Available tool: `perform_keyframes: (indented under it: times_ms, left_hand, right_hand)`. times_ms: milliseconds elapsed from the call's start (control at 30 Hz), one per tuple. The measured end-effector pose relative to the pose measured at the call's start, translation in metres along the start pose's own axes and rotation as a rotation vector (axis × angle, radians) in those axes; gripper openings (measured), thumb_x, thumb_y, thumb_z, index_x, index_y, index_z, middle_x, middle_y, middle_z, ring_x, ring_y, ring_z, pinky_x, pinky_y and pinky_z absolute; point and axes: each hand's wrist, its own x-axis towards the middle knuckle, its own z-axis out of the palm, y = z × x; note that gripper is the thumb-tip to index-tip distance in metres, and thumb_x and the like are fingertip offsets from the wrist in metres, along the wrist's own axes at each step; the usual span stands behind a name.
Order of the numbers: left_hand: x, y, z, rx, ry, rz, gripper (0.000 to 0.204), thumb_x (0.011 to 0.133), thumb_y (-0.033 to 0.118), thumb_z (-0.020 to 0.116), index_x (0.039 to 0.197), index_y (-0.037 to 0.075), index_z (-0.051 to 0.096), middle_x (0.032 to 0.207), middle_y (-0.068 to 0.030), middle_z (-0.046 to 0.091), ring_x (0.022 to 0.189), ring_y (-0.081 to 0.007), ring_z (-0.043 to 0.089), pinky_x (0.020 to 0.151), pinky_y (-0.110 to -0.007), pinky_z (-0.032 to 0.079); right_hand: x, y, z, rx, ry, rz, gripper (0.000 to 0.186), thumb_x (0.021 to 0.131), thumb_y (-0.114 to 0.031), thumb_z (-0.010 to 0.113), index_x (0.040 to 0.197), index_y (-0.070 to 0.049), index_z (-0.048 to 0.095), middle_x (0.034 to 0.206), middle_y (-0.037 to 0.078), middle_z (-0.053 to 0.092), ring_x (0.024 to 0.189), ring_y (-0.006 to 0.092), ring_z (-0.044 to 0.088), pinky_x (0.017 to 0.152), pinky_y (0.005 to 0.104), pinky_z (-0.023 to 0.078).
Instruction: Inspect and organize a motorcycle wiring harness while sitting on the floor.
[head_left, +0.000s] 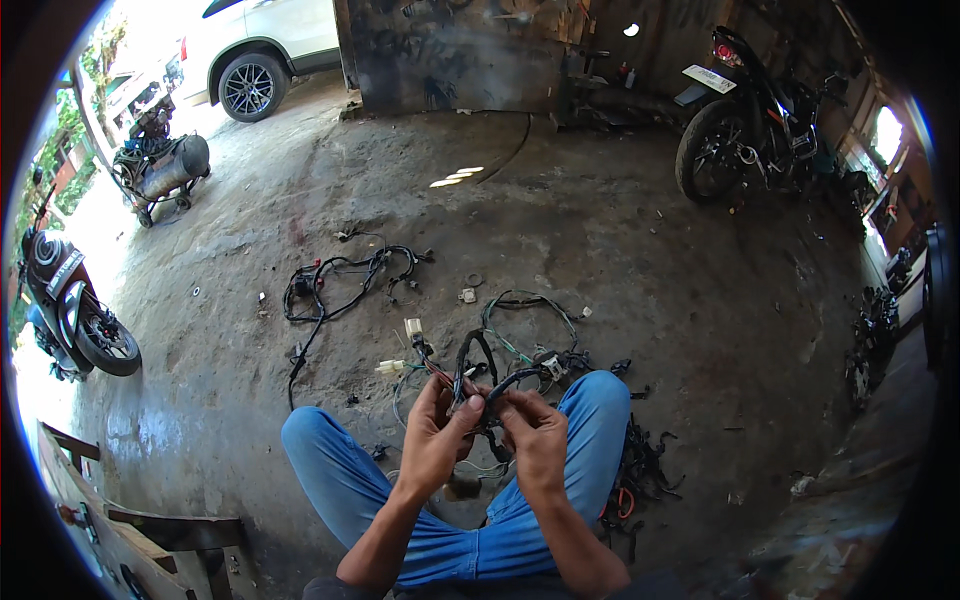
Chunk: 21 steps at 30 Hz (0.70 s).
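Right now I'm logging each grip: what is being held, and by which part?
Both hands, left hand and right hand, pinch a black wiring harness by a taped stretch between them.

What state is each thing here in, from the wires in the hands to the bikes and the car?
Left hand: gripping the wiring harness.
Right hand: pinching the same harness.
Wiring harness: held up, tangled.
Second harness: loose on the floor.
Black motorcycle: parked upright.
Air compressor: standing on its wheels.
White car: parked outside.
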Motion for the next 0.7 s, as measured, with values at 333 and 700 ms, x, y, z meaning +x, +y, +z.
perform_keyframes:
  times_ms: [333,700]
  left_hand:
    - [-0.005,-0.002,0.013,0.205,0.052,0.147,0.025,0.1,0.009,0.063,0.122,0.003,0.054,0.103,-0.0015,0.064,0.064,0.0,0.049,0.051,-0.017,0.035]
    - [0.0,0.011,-0.01,-0.053,-0.161,-0.23,0.021,0.103,0.02,0.063,0.114,0.003,0.057,0.077,0.0013,0.055,0.05,-0.0019,0.037,0.044,-0.021,0.026]
  right_hand:
    - [-0.008,0.008,0.009,-0.111,0.133,-0.414,0.014,0.094,-0.004,0.072,0.106,0.002,0.075,0.089,-0.005,0.048,0.073,0.0021,0.045,0.063,0.0192,0.037]
    - [-0.003,0.017,-0.003,0.003,0.02,-0.476,0.014,0.091,0.006,0.069,0.105,0.006,0.071,0.094,0.0,0.056,0.08,0.0043,0.052,0.072,0.0208,0.042]
